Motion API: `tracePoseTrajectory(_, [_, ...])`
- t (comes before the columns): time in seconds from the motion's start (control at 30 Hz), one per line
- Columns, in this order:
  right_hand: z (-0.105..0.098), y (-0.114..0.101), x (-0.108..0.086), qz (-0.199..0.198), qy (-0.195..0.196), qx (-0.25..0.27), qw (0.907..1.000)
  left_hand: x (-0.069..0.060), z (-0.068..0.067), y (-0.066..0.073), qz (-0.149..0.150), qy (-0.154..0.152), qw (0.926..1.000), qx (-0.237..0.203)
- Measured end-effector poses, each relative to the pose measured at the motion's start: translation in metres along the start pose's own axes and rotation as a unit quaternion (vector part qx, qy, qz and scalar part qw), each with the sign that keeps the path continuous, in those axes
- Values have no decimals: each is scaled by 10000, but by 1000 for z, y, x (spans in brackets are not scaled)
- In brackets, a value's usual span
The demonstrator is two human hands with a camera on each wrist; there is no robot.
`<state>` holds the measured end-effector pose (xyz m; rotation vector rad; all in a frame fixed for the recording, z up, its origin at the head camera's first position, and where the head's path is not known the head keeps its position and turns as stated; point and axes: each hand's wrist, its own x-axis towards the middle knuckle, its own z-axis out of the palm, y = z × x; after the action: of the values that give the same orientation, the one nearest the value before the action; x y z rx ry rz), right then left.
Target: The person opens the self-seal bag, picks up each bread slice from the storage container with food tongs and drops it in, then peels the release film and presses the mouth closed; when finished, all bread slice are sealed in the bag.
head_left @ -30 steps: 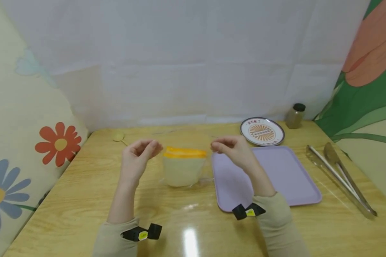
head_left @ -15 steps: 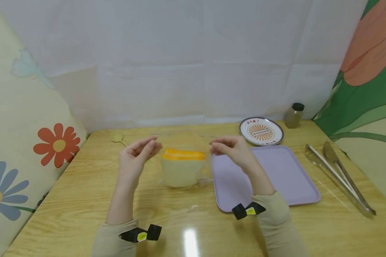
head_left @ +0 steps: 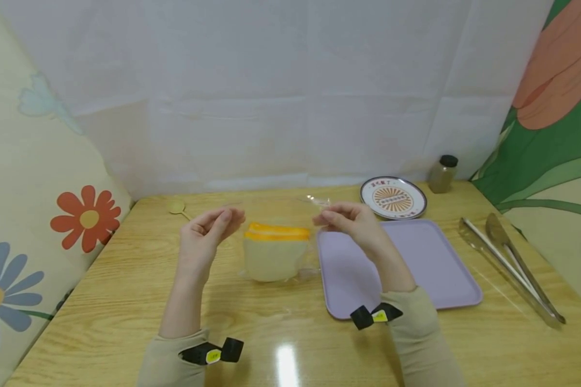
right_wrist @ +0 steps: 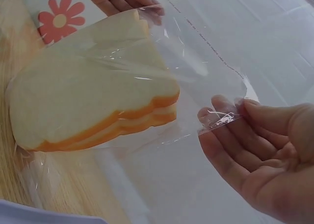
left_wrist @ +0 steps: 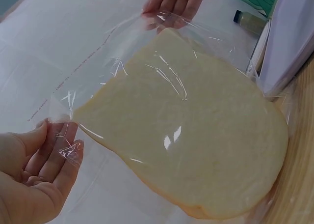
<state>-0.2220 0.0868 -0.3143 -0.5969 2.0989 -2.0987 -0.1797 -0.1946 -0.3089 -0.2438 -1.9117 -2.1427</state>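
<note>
Two stacked slices of bread (head_left: 276, 258) with orange-brown crust lie inside a clear plastic bag (right_wrist: 211, 57). The bag stands tilted on the table between the hands. My left hand (head_left: 205, 239) pinches the bag's edge on the left, thumb against fingers; the left wrist view shows film bunched at its fingertips (left_wrist: 73, 153). On the opposite side my right hand (head_left: 355, 228) pinches the other edge of the film, seen closely in the right wrist view. Past the crust, toward the hands, the bag's upper part holds no bread. A line of small red print runs along it.
A lilac tray (head_left: 431, 258) lies under and beside the right forearm. Behind it are a white patterned plate (head_left: 394, 199) and a black-lidded jar (head_left: 444, 174). Metal tongs (head_left: 513, 269) lie far right. A gold spoon (head_left: 178, 207) rests at the back left.
My right hand has shifted slightly, and the bag's upper edge now glints beside it. The left hand and the bread stay nearly in place.
</note>
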Motion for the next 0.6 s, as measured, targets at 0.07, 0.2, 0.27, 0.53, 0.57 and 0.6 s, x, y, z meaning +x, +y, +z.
tracePoseTrajectory(0.07, [1,0,0,25,35,56,10000,0,0,0,-102,35,9999,-74])
tracePoseTrajectory(0.2, [2,0,1,81,144,123,9998,0,-1,1,-234,58,9996,-144])
tracePoseTrajectory(0.27, [3,0,1,108,186,106,9997,0,-1,2,-279,75,9995,-160])
tracePoseTrajectory(0.53, [3,-1,0,-7,52,11,10000,-2,-3,4,-341,-54,9993,126])
tracePoseTrajectory(0.57, [3,-1,0,-21,15,-2,10000,-2,-4,5,-349,-86,9992,161])
tracePoseTrajectory(0.6, [3,-1,0,-13,-3,2,10000,-2,-4,5,-366,-118,9991,180])
